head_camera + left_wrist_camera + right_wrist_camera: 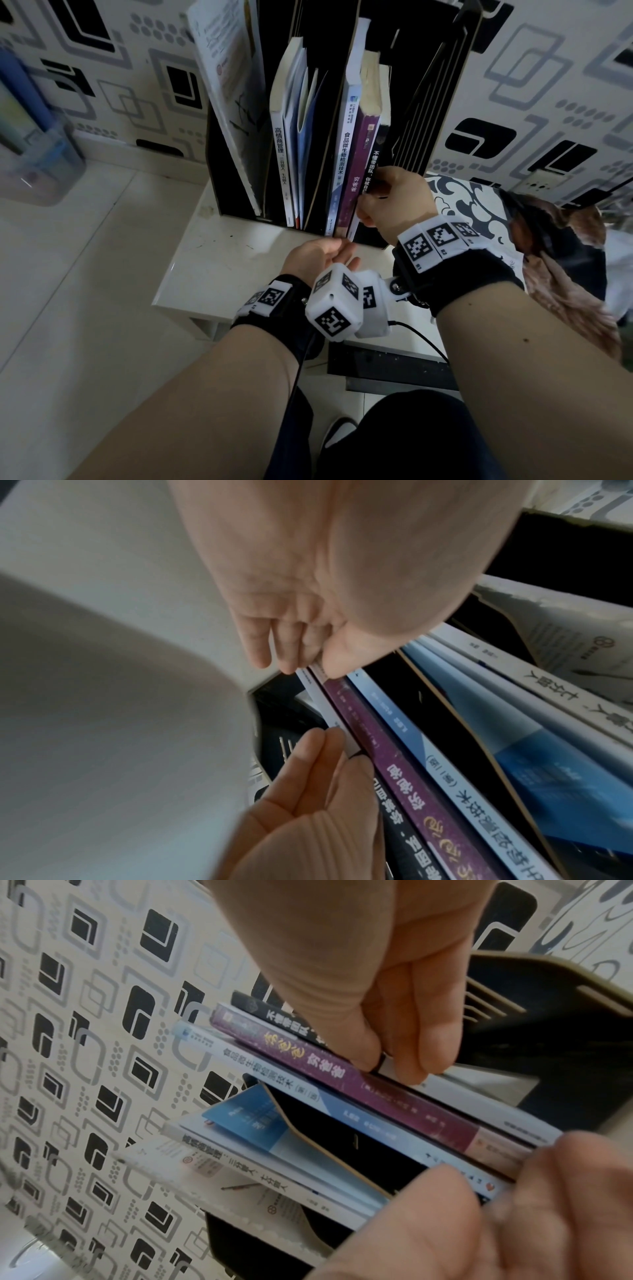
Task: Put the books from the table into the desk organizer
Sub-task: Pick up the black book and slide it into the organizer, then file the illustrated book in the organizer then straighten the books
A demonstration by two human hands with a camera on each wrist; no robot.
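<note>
A black desk organizer (224, 161) stands on a small white table (219, 270) and holds several upright books. In its right compartment a black-spined book (375, 162) stands beside a purple book (356, 178) and a white-and-blue book (344, 150). My right hand (368, 202) pinches the black book's spine (284, 1022), thumb on the spine and fingers (308, 767) flat along its outer side. My left hand (344, 248) reaches in low with straight fingers. Its fingertips (287, 661) and thumb touch the bottom ends of the black and purple (394, 756) spines.
Other books and a blue folder (308, 113) fill the middle compartment, and a large white book (226, 68) leans in the left one. Patterned wallpaper (120, 85) is right behind. A clear plastic bin (37, 161) sits at the left, and a patterned cloth (472, 205) at the right.
</note>
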